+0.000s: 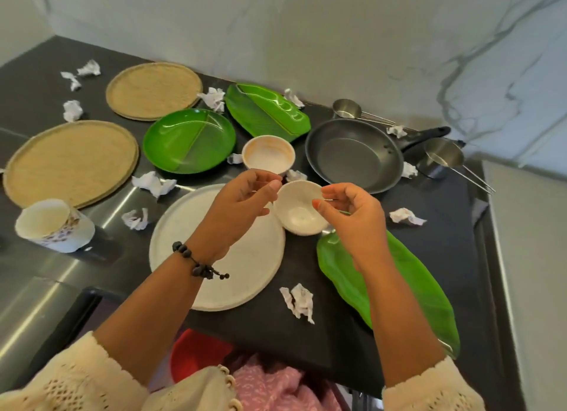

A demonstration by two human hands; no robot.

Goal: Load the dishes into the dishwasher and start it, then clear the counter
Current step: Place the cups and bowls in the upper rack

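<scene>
Far left of the small white bowl [299, 218] a floral cup [55, 226] waits on the tabletop [445, 245]; just left, the white plate [245, 275] lies under the left hand [242, 202], whose curled fingers pinch the bowl's near rim; the right hand [352, 217] pinches the opposite rim, likely to lift it level for the dishwasher, unseen here; further right sits the frying pan [352, 155].

Left hand [242, 198] and right hand [352, 217], fingers loosely curled, flank a small white bowl [299, 214]; contact unclear.
</scene>
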